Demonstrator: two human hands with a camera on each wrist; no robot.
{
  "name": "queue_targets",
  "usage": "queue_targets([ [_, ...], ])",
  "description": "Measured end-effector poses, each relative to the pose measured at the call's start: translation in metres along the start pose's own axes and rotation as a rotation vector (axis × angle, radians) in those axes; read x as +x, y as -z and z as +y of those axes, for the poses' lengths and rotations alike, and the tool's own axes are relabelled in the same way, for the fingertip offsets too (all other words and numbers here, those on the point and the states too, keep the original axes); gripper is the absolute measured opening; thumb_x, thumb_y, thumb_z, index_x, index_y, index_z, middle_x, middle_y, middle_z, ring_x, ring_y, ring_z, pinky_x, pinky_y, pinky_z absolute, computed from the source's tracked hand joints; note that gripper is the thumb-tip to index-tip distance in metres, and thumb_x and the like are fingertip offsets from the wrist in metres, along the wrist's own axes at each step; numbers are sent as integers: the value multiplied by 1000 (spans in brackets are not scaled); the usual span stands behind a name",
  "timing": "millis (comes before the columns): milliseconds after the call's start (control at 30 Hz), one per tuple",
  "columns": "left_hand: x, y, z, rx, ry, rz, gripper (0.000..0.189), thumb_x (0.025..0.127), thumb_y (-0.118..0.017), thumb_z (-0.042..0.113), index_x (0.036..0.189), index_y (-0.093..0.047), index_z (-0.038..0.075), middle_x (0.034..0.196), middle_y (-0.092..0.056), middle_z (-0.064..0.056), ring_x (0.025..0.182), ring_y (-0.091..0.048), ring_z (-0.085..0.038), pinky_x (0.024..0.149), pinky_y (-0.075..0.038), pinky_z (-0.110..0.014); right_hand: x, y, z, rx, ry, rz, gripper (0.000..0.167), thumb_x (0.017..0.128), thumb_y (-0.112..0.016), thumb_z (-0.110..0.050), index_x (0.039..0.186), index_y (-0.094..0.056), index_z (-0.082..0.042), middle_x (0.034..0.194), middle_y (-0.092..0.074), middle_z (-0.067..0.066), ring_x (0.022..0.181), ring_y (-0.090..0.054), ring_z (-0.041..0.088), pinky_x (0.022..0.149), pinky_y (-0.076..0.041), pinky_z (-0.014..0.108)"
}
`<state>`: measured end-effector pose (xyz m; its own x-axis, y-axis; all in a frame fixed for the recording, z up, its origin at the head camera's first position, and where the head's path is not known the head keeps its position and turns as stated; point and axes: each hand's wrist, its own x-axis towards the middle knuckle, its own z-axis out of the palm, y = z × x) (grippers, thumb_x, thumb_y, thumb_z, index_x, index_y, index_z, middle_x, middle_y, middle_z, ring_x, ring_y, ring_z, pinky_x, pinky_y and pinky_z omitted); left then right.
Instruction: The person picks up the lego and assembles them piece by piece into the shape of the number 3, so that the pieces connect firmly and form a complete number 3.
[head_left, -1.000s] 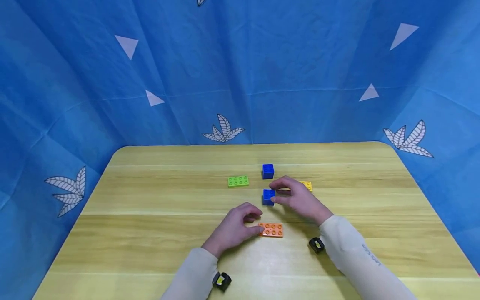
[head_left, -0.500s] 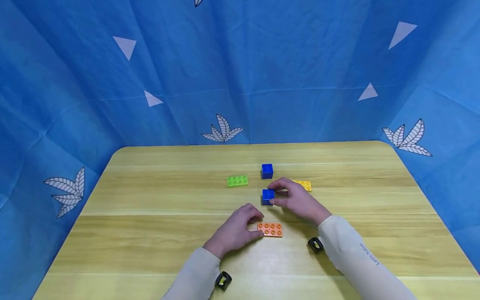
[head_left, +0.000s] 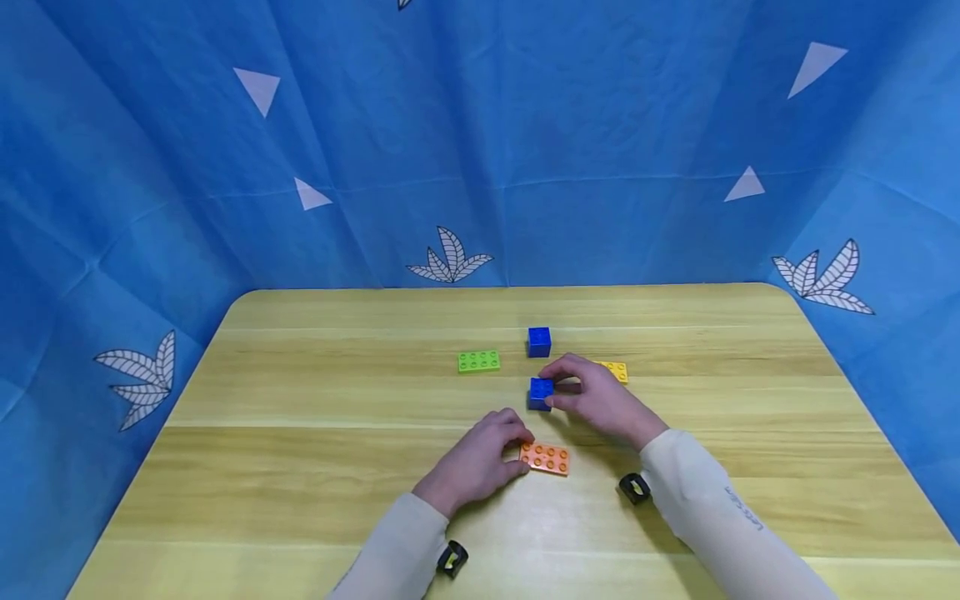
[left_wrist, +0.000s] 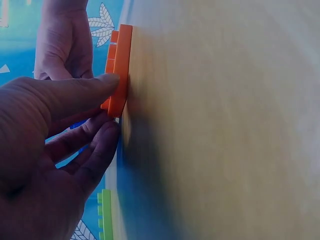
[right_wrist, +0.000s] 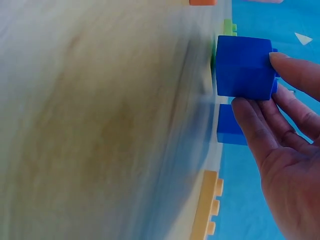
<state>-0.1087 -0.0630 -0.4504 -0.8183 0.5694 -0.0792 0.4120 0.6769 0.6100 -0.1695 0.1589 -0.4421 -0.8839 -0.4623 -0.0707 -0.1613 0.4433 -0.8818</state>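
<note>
My left hand [head_left: 483, 460] pinches the left end of a flat orange toy brick [head_left: 546, 459], thumb on its near side and a finger at its far side. In the left wrist view the thumb lies across the side of the orange brick [left_wrist: 123, 70]. My right hand [head_left: 596, 398] grips a blue cube-shaped brick [head_left: 539, 395] from the right, between thumb and fingers. The right wrist view shows that blue brick [right_wrist: 244, 67] large, its studs partly behind the fingertips. Behind it a second blue brick [head_left: 538, 342] stands on the table.
A flat green brick [head_left: 478, 361] lies left of the blue ones. Partly hidden behind the right hand is a yellow brick [head_left: 618, 372]. The wooden table [head_left: 300, 483] ends at a blue patterned cloth [head_left: 600, 125].
The left hand has moved slightly right and its fingers have closed onto the orange brick, which has turned a little. The right hand stays at the nearer blue brick.
</note>
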Motion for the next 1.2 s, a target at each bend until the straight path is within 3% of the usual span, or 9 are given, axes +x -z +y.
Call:
queue_targets([
  [167, 1, 0, 0, 16, -2, -8, 29, 87, -77, 20, 114, -71, 10, 107, -55, 8, 103, -51, -9, 93, -45, -25, -5, 5, -2, 13, 0, 13, 32, 91, -70, -5, 122, -62, -5, 118, -58, 7, 114, -60, 33, 92, -51, 37],
  [400, 1, 0, -1, 3, 21, 1, 27, 87, -77, 20, 112, -71, 10, 105, -55, 8, 101, -51, -9, 92, -45, -25, -14, 10, -5, 15, 61, 21, 28, 91, -71, -6, 117, -64, -3, 115, -59, 8, 114, -58, 30, 93, -50, 36],
  [600, 1, 1, 0, -2, 50, -2, 27, 86, -79, 19, 110, -72, 9, 100, -55, 8, 91, -51, -8, 85, -46, -24, -26, 14, -7, 29, 97, 16, 27, 91, -70, -5, 117, -64, -4, 116, -59, 8, 113, -59, 31, 91, -51, 32],
  [967, 1, -2, -2, -52, 26, 49, 23, 82, -81, 12, 104, -74, 6, 93, -55, 7, 84, -53, -8, 78, -47, -22, -41, 13, -16, 75, 68, -1, 30, 89, -71, -1, 118, -63, -5, 119, -57, 11, 111, -60, 36, 88, -52, 30],
  [1200, 0, -2, -1, -80, 43, 57, 22, 82, -81, 12, 103, -74, 6, 93, -55, 7, 83, -54, -7, 78, -49, -21, -49, 10, -12, 83, 73, -21, 29, 90, -70, -1, 118, -63, -5, 120, -56, 11, 111, -60, 35, 89, -52, 30],
])
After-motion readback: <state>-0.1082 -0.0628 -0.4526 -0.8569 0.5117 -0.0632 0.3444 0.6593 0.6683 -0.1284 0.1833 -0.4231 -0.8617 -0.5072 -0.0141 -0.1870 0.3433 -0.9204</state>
